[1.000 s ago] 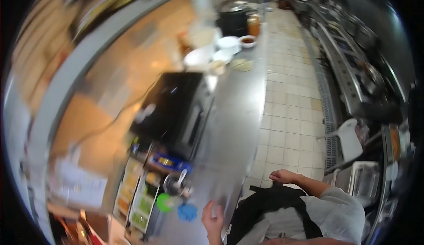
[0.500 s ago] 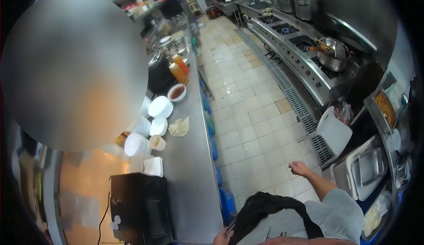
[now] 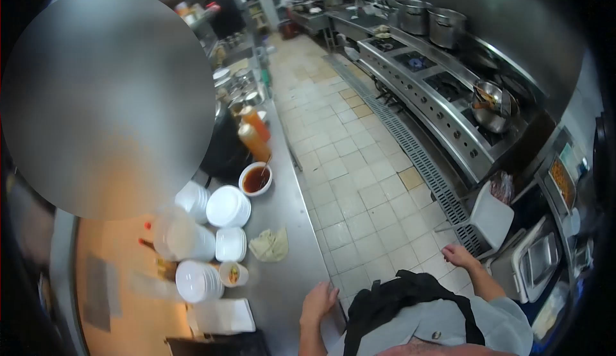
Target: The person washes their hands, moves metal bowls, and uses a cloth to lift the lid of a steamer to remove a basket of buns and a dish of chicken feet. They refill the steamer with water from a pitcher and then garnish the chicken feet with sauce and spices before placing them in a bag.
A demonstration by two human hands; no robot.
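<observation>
My left hand (image 3: 319,303) is over the right edge of the steel counter (image 3: 285,208), near the bottom of the view. Its fingers look curled together, but what they hold, if anything, cannot be made out. My right hand (image 3: 457,255) hangs over the tiled floor with loosely bent fingers and nothing visible in it. Nearest to my left hand on the counter are a crumpled cloth (image 3: 269,245), a small cup (image 3: 233,274) and stacked white bowls (image 3: 199,281). Farther up stand a bowl of dark red sauce (image 3: 256,179) and orange sauce bottles (image 3: 254,141).
A stove (image 3: 427,93) with a metal pan (image 3: 491,109) and tall pots (image 3: 446,27) runs along the right. A white chair (image 3: 489,217), a floor drain grate (image 3: 410,144) and a lidded container (image 3: 536,253) are at the right. A blurred circle covers the upper left.
The view has moved forward along the counter. My left hand has risen from beside the apron to the counter's edge. My right hand appears slightly farther right and lower.
</observation>
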